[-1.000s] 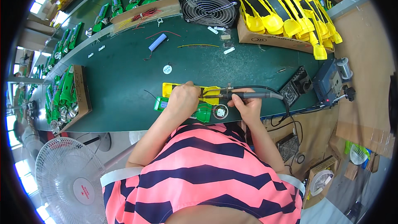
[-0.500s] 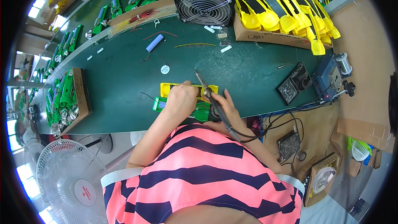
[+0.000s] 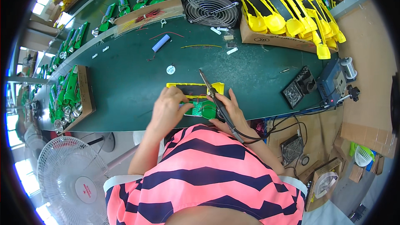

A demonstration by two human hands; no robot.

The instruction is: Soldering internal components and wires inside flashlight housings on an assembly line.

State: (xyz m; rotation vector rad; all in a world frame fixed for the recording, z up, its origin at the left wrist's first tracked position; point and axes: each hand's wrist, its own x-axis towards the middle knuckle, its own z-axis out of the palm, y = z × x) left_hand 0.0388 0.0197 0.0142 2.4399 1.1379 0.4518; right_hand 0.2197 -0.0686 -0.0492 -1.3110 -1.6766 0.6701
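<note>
My right hand [image 3: 232, 110] is closed around a soldering iron [image 3: 221, 107], its metal tip pointing away from me above the yellow housing. Under that hand lies a green housing [image 3: 209, 110] with a small green circuit board [image 3: 196, 108] and thin wires. My left hand [image 3: 166, 107] covers the housing's left end, its fingers pinched beside the board; what they grip is hidden. Just beyond, touching or nearly touching the green part, is a yellow housing [image 3: 171, 85] with a dark panel inside.
A soldering station [image 3: 330, 81] and iron stand [image 3: 298, 87] are at the right. A blue cylindrical battery [image 3: 161, 43], wires and a round white sticker [image 3: 171, 70] lie on the bench. Boxes hold yellow housings [image 3: 275, 18] and green units [image 3: 68, 91]. A black fan [image 3: 212, 6] stands at the back.
My left hand has moved left and nearer to me, off the yellow housing onto the green one, uncovering the dark panel and circuit board. My right hand still holds the soldering iron.
</note>
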